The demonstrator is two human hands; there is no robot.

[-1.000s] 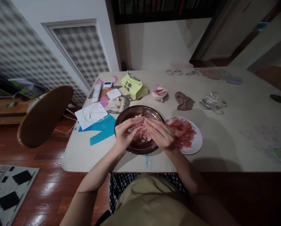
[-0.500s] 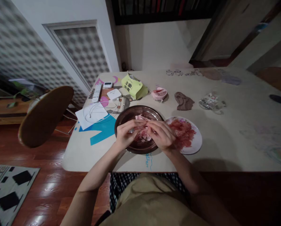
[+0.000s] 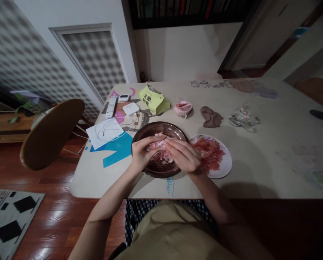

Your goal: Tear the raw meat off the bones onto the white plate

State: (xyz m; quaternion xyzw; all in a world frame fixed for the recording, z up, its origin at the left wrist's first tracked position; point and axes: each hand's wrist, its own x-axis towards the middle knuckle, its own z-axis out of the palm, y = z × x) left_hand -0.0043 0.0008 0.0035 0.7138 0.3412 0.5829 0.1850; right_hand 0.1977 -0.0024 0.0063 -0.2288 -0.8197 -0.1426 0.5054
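Note:
A dark metal bowl (image 3: 150,129) sits at the table's near edge with pale pink peel scraps inside. Over it, my left hand (image 3: 140,153) and my right hand (image 3: 183,156) both grip one pink fruit segment (image 3: 156,145), fingers curled round it from either side. Just right of the bowl stands a white plate (image 3: 225,166) heaped with red peeled fruit flesh (image 3: 210,151); my right hand's outer edge is close to that plate.
Behind the bowl lie a yellow-green bag (image 3: 153,100), a pink peel piece (image 3: 183,107), a brown cloth (image 3: 211,116), crumpled clear plastic (image 3: 242,117), a remote (image 3: 111,106), white devices and paper with a cable (image 3: 104,130). A wooden chair (image 3: 51,131) stands at the left.
Both hands have stayed over the bowl, working the pink segment; the fingers have closed tighter round it and the piece now shows between them.

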